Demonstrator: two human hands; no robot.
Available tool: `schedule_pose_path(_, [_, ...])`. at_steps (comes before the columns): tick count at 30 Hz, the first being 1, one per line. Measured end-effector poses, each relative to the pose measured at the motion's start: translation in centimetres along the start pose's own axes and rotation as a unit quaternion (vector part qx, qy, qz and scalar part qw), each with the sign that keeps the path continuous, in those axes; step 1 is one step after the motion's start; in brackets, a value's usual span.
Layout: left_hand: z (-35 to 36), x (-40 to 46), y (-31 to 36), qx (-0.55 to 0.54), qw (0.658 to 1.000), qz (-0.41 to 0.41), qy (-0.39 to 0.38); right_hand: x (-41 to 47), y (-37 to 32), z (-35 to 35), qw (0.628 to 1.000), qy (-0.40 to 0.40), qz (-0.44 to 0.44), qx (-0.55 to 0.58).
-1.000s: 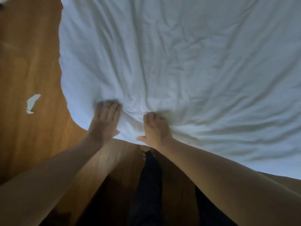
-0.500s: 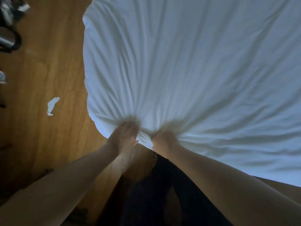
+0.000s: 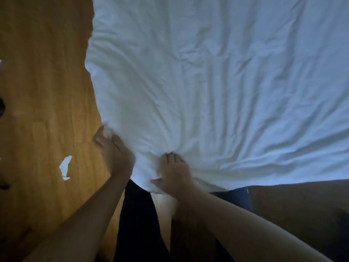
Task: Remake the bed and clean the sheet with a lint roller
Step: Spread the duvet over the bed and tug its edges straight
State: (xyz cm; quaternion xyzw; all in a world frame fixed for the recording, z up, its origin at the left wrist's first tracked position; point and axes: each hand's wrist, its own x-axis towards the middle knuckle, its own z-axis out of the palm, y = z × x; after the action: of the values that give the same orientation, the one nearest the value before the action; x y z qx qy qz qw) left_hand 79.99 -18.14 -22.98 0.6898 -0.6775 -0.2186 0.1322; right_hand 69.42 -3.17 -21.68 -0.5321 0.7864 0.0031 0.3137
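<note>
A creased white sheet (image 3: 217, 82) covers the bed and fills most of the view, with its near corner hanging over the edge in front of me. My right hand (image 3: 174, 172) has its fingers curled into the fabric near that corner, thumb pointing left, and creases fan out from the fingertips. My left hand (image 3: 113, 150) lies against the sheet's left edge with blurred, fairly straight fingers touching the fabric. No lint roller is in view.
Wooden floor (image 3: 43, 82) runs along the left of the bed. A torn white paper scrap (image 3: 65, 167) lies on it, and a dark object (image 3: 1, 106) shows at the left border. My dark trouser legs (image 3: 136, 214) stand below the corner.
My hands, close together and bunching the corner before, have spread apart. The left hand slid left to the sheet's edge, while the right stays curled in the fabric.
</note>
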Motion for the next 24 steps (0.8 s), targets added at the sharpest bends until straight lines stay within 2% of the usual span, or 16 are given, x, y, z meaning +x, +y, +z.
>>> schedule_pose_path(1, [0.2,2.1,-0.9,-0.051,0.99,-0.129,-0.034,0.5,-0.8,0.4,0.999,0.009,0.026,0.015])
schedule_pose_path(2, [0.2,3.8,-2.0,-0.073,0.968,-0.222,-0.089,0.8,-1.6,0.7,0.998,0.013,0.049,0.031])
schedule_pose_path(3, [-0.2,4.8,-2.1,-0.083,0.951,-0.257,-0.153,0.8,-2.2,0.8,0.997,0.016,0.066,0.043])
schedule_pose_path(6, [-1.5,6.3,-0.7,-0.11,0.921,-0.199,-0.317,0.7,-3.6,1.1,0.992,0.031,0.116,0.025])
schedule_pose_path(8, [-1.6,6.6,0.8,-0.128,0.91,-0.176,-0.353,1.0,-4.4,0.8,0.985,0.04,0.166,0.02])
schedule_pose_path(12, [-1.5,5.0,2.6,-0.167,0.855,-0.205,-0.446,0.5,-5.8,0.3,0.971,0.056,0.227,0.059])
schedule_pose_path(14, [-2.1,4.4,3.5,-0.233,0.804,-0.268,-0.477,0.3,-6.0,0.1,0.966,0.068,0.235,0.083])
schedule_pose_path(16, [-2.5,4.4,4.6,-0.289,0.765,-0.284,-0.5,0.0,-6.0,0.1,0.965,0.079,0.24,0.076])
schedule_pose_path(19, [-2.1,5.2,4.3,-0.265,0.756,-0.248,-0.544,-0.5,-6.7,0.3,0.948,0.123,0.287,0.066])
schedule_pose_path(21, [-2.2,5.5,3.8,-0.246,0.764,-0.227,-0.553,-0.9,-8.4,1.2,0.914,0.163,0.364,0.072])
schedule_pose_path(23, [-2.8,5.1,2.3,-0.227,0.806,-0.23,-0.496,-1.5,-10.8,1.8,0.852,0.202,0.471,0.108])
schedule_pose_path(24, [-3.5,4.8,1.5,-0.197,0.838,-0.23,-0.453,-1.9,-12.4,2.0,0.805,0.232,0.526,0.148])
